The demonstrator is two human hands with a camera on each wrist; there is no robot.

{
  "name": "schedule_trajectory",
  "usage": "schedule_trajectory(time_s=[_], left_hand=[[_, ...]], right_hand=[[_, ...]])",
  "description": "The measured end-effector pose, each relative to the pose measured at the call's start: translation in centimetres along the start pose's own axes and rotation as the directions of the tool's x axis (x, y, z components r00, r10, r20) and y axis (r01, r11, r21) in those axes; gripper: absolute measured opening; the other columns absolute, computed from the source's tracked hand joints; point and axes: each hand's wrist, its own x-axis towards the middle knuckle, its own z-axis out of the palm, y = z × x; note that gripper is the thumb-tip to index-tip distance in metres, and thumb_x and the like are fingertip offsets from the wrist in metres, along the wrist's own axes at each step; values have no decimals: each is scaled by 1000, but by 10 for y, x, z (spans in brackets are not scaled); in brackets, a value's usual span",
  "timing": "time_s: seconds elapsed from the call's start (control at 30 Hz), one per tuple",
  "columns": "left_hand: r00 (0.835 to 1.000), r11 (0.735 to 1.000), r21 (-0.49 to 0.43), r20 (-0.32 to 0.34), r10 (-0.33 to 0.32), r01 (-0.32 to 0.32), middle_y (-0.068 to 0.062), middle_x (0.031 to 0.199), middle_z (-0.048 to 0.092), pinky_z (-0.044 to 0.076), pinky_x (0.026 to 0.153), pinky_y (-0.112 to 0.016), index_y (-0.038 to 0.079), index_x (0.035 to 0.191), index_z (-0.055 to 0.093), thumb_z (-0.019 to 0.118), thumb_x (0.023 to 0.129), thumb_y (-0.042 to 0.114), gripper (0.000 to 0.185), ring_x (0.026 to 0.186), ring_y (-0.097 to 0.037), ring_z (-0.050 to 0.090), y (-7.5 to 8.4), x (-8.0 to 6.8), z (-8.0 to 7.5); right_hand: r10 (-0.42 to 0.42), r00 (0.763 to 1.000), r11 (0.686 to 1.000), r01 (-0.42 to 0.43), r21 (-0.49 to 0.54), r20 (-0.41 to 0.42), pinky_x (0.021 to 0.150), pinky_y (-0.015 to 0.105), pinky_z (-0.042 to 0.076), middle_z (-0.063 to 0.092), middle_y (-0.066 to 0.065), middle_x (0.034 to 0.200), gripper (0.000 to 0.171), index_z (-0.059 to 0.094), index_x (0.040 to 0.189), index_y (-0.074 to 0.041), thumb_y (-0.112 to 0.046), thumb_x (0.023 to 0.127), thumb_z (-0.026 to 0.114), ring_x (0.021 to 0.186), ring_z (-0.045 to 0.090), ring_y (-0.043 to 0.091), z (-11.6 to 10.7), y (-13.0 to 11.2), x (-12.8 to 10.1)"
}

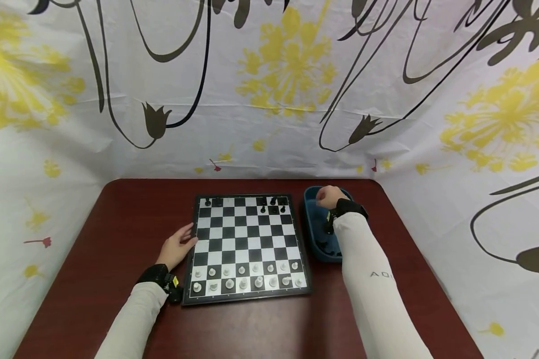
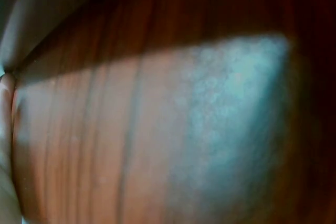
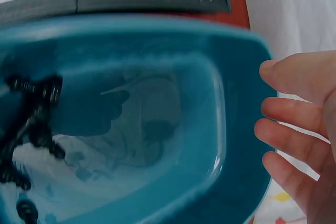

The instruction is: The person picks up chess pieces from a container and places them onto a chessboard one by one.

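Note:
A black-and-white chessboard [image 1: 247,237] lies on the table. White pieces [image 1: 243,283] fill its two near rows, and a few black pieces [image 1: 273,201] stand along the far side. At the board's left edge is my left hand [image 1: 175,248], its fingers loosely spread and the fingertips by the rim. My right hand [image 1: 329,197] hovers over the far end of a blue plastic basin [image 3: 244,114]. In the right wrist view its fingers are slightly bent and apart, with nothing visible between them. Several black chess pieces [image 3: 39,124] lie in the basin's other end.
The dark red-brown table [image 1: 130,219] carries the board and the basin side by side. A white cloth with yellow flowers [image 1: 292,60] hangs behind and around the table. The left wrist view shows mostly blurred wood grain [image 2: 105,140].

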Motion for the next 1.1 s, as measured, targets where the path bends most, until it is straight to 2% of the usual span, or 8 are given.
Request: schedule_trajectory(time_s=[0.07, 0.17, 0.2, 0.43, 0.6, 0.87, 1.0, 1.1], left_hand=[[1000, 1000, 2, 4, -1, 1, -24, 127, 50, 44, 91, -47, 9, 138, 39, 57, 89, 34, 58, 113, -35, 51, -1, 0, 0], [1000, 1000, 8, 4, 0, 0, -25, 127, 49, 45, 90, -47, 9, 138, 38, 56, 89, 35, 59, 113, -35, 51, -2, 0, -1], [1000, 1000, 9, 2, 1, -1, -25, 127, 49, 45, 89, -47, 9, 139, 38, 56, 89, 35, 59, 113, -35, 51, -3, 0, -1], [1000, 1000, 11, 8, 5, -5, -25, 128, 49, 45, 90, -48, 9, 139, 37, 55, 90, 34, 58, 114, -36, 51, -3, 0, 0], [1000, 1000, 12, 13, 1, -1, -25, 128, 49, 45, 90, -48, 8, 139, 37, 55, 90, 36, 59, 114, -36, 51, -1, 1, 0], [1000, 1000, 13, 8, -18, 18, -25, 128, 49, 45, 91, -47, 8, 138, 38, 56, 90, 34, 58, 114, -36, 50, -1, 0, -1], [1000, 1000, 14, 10, -13, 13, -25, 127, 49, 45, 90, -47, 8, 138, 38, 56, 90, 33, 57, 114, -36, 51, 0, 0, 0], [1000, 1000, 11, 10, -9, 9, -25, 127, 49, 45, 90, -47, 8, 138, 38, 56, 90, 33, 57, 114, -36, 51, 0, 0, 0]], right_hand=[[-9, 1000, 1000, 9, -3, 7, 73, 39, 48, 62, 12, 99, 33, 63, 104, -6, -30, 81, 67, 87, 57, 26, -2, 12, -2], [-18, 1000, 1000, 18, 2, 3, 74, 41, 48, 61, 15, 97, 34, 63, 103, -2, -27, 81, 66, 88, 57, 29, -5, 15, -11], [34, 999, 999, -33, -26, 13, 77, 45, 47, 60, 20, 101, 34, 61, 106, 2, -21, 82, 64, 92, 56, 34, -10, 1, -23], [94, 996, 994, -94, -51, 0, 82, 44, 47, 57, 23, 111, 34, 56, 114, 6, -16, 88, 57, 100, 54, 35, -14, -8, -58], [109, 994, 994, -108, -29, 13, 82, 44, 47, 56, 23, 112, 36, 57, 114, 6, -16, 85, 60, 101, 53, 36, -5, 7, -62], [101, 993, 995, -99, -24, 64, 81, 43, 47, 57, 22, 110, 40, 57, 112, 3, -17, 79, 67, 100, 54, 35, 22, 14, -67], [110, 991, 994, -109, -11, 81, 79, 42, 48, 59, 20, 107, 41, 60, 108, 1, -18, 74, 72, 97, 55, 33, 35, 19, -67], [101, 990, 995, -100, -14, 95, 75, 39, 49, 62, 15, 99, 37, 63, 101, -1, -16, 69, 75, 90, 58, 28, 42, 19, -67]])
